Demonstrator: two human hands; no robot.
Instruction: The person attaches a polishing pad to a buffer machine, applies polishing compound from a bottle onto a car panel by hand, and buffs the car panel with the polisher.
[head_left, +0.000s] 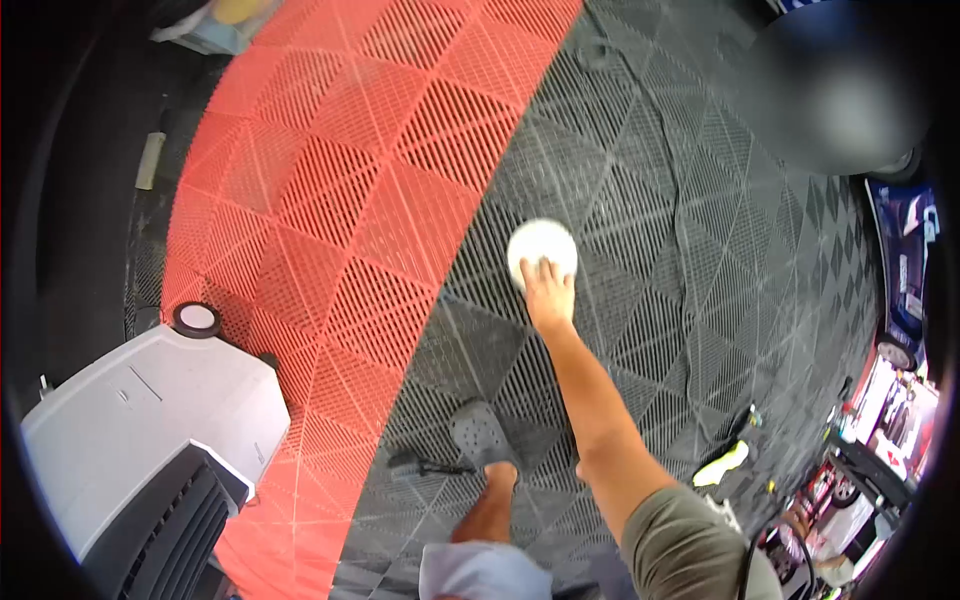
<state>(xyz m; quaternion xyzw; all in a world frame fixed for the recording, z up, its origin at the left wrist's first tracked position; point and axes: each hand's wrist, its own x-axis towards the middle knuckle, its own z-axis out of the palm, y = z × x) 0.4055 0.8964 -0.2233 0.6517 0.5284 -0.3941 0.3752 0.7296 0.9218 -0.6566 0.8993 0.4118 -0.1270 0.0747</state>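
My right hand (550,294) reaches forward over the dark grey floor tiles (625,210), palm down. Its fingers are on the near edge of a white round object (541,243), flat like a disc or pad, and grip it. Whether the disc touches the floor is hard to tell. A grey clog (480,432) is on my foot, with a black brush-like tool (425,467) beside it. My left hand is not in view.
Red tiles (370,190) run along the left. A grey wheeled cart (190,395) stands lower left. A dark cable (672,170) crosses the grey tiles. A yellow item (722,463) lies lower right, near a blue car part (900,270). Something dark and blurred (840,90) fills the top right.
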